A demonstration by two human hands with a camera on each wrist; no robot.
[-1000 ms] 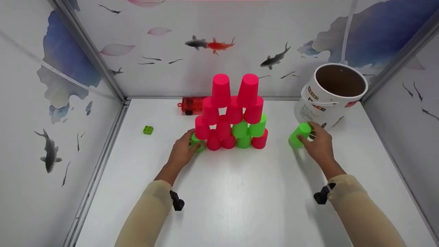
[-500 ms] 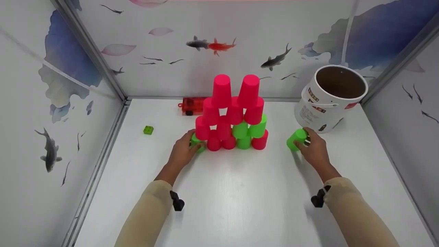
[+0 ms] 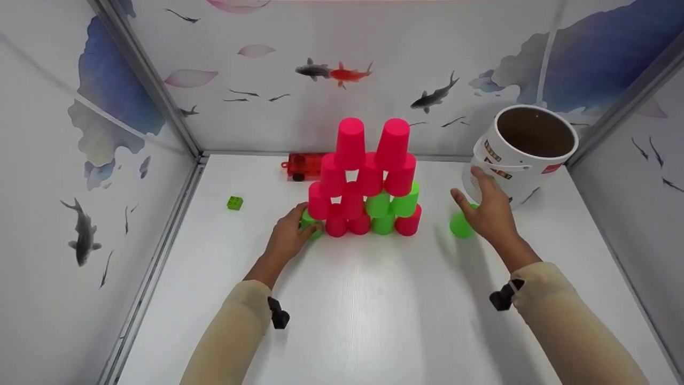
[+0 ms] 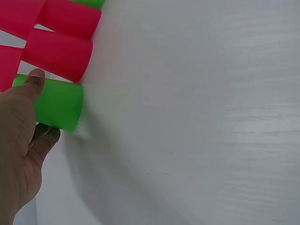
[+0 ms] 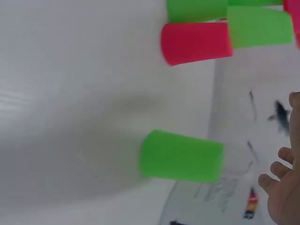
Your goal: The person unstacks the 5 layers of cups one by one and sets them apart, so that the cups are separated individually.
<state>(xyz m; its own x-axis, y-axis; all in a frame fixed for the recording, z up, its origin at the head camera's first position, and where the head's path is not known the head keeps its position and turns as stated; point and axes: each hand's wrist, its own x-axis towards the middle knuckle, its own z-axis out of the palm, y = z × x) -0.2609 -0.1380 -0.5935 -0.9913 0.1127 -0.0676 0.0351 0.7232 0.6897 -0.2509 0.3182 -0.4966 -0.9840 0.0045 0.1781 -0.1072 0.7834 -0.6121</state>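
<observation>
Releasing a lone green cup, the right hand is hovering spread, seemingly freed for work. That cup is standing apart from the cup tower, whose green corner cup the left hand is pinching.

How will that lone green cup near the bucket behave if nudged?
The lone green cup probably slides rather than tips at a low nudge, since it stands on its wider end. Knocked over, it may roll in an arc, given its round taper. Likely stiff: similar stacked cups bear others without buckling.
</observation>
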